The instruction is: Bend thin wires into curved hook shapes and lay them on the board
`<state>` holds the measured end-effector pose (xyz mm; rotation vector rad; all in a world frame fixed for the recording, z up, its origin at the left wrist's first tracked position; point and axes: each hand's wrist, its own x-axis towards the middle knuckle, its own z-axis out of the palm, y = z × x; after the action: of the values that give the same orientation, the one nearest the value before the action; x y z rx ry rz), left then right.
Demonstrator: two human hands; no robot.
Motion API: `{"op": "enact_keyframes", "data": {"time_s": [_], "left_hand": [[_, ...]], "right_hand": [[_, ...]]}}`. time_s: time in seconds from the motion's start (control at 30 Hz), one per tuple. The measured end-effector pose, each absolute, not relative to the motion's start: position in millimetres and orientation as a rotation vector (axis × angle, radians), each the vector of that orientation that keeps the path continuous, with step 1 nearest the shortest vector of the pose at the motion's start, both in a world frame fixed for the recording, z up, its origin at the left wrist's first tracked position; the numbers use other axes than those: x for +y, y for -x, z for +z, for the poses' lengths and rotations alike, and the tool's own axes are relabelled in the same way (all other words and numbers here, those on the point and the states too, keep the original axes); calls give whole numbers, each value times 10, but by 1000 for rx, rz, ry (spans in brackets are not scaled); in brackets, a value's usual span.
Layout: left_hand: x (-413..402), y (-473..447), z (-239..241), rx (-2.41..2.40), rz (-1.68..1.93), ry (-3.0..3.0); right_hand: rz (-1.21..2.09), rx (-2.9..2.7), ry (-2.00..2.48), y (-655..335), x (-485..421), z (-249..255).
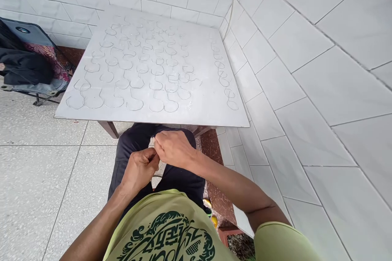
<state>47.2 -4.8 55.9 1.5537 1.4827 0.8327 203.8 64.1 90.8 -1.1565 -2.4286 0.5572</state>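
Both of my hands are held together over my lap, just below the front edge of a white board. My left hand is curled closed, fingertips pinched toward the right hand. My right hand is also closed in a pinch, its fingertips meeting the left ones around something thin and small that I cannot make out. On the board lie several thin bent wire loops in rows, with another column of wire loops along the right edge.
The board rests on a low wooden stand against a white tiled wall. A folding chair with dark clothes stands at the left on the speckled floor. A cord hangs down the wall corner.
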Motion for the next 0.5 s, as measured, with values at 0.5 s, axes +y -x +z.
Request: {"op": "enact_keyframes", "data": {"time_s": [0.5], "left_hand": [[-154, -275, 371, 1316, 967, -1102]], "right_hand": [[1785, -1083, 1223, -1922, 629, 609]]}}
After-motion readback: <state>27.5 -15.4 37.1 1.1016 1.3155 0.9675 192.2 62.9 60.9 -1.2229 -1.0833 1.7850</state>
